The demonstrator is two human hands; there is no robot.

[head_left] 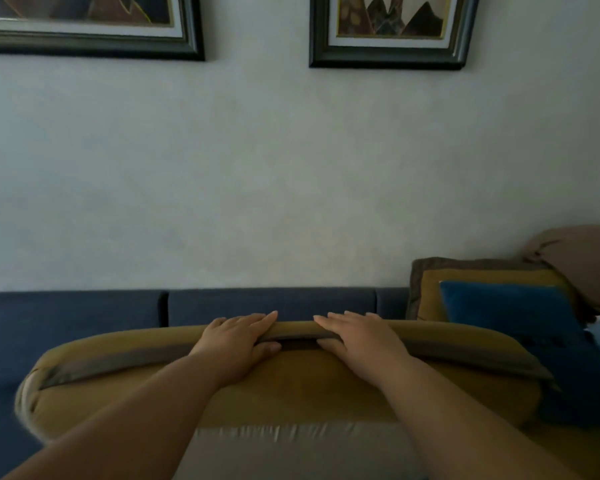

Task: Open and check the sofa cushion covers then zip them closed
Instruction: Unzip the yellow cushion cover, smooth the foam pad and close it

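The left hand [238, 336] and the right hand [355, 337] sit side by side on the top edge of the mustard cushion [291, 386], each with fingers laid fairly straight over the ridge and the thumb tucked beneath, so the edge looks pinched between them; between the two thumbs a dark slit [298, 344] shows in the grey band [118, 363], which I take for the zip opening, though no teeth or puller can be made out; the cushion lies lengthwise on the blue sofa [257, 303], just in front of its backrest; if the hands drag the lips apart too hard, the seam at the slit's ends could strain, and loose fabric or filling could catch in the zip on closing; a blue cushion [506, 306] leans to the right, near enough to be nudged; framed pictures [392, 29] hang on the wall above; no brand, label or writing is readable anywhere.
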